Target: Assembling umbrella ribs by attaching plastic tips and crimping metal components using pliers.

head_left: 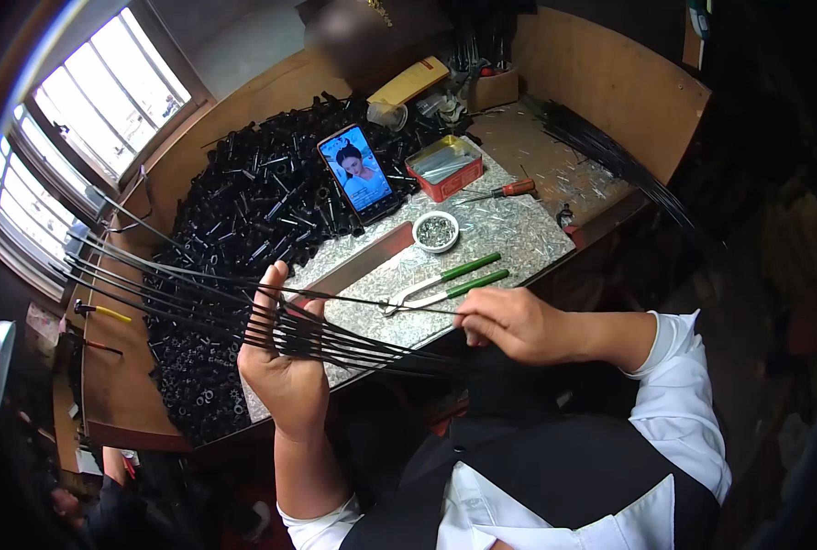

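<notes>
A fanned bunch of long, thin black rods point(198, 316) lies across the fingers of my left hand point(289, 390), its far ends reaching out to the left. That hand is closed around them, with some fingertips raised above the bunch. My right hand point(514, 323) pinches the near end of one rod, drawn a little apart from the others. Behind the rods, pliers with green handles point(470, 267) lie on the speckled board point(518, 234). A white bowl point(418, 240) of small metal pieces stands just beyond the pliers.
A lit phone point(357, 174) leans against a heap of black tubular parts point(253, 197). Right of it are a red tin point(454, 186) and a screwdriver point(517, 188). More black rods point(610, 160) overhang the right edge. A yellow-handled hammer point(106, 313) lies left. Another person point(101, 500) is lower left.
</notes>
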{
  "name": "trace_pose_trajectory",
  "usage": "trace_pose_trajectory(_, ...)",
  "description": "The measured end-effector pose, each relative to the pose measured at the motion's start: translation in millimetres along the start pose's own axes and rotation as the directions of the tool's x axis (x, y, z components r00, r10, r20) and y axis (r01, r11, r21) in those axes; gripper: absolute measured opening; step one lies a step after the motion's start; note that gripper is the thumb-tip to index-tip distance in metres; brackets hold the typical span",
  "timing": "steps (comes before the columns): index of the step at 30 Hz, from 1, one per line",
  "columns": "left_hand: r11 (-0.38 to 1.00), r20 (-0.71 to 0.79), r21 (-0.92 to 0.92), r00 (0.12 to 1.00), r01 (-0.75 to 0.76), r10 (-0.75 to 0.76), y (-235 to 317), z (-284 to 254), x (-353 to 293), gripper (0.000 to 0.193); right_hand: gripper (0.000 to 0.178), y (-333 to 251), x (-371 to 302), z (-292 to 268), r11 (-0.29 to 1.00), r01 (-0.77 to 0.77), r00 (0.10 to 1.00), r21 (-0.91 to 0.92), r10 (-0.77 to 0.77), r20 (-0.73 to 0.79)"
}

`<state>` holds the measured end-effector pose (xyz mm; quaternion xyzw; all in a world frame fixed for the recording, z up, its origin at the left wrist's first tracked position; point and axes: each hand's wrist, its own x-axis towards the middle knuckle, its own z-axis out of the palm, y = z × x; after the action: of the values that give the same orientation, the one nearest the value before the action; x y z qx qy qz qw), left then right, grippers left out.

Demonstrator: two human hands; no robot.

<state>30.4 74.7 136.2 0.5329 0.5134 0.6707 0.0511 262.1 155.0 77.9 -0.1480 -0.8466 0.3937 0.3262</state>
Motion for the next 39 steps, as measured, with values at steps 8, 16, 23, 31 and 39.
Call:
trace_pose_trajectory(8,0.978,0.107,-0.067,0.976,0.199,-0.191,1,-27,-1,0.024,0.018,-5,10,26,0.98,-0.051,0.994,0.193,0.032,0.103)
trace_pose_trajectory(16,0.953,0.228,-0.143,0.946,0.267,-0.231,-10,-31,15,0.023,0.026,-12,11,37,0.757,-0.41,0.892,0.509,0.217,0.396)
trace_pose_trajectory(23,0.981,0.257,-0.179,0.966,0.08,-0.031,-45,-27,91,0.018,0.023,-13,29,53,0.634,-0.499,0.861,0.591,0.286,0.42)
trace_pose_trajectory(31,0.998,0.465,-0.029,0.883,-0.056,0.063,-114,-21,16,0.029,0.029,81,-3,126,0.875,-0.403,0.886,0.267,0.301,0.351)
trace_pose_trajectory(39,0.882,0.841,0.304,0.536,-0.359,-0.072,-98,-51,-32,0.066,0.033,140,-25,167,0.9,-0.418,0.817,0.121,0.314,0.484)
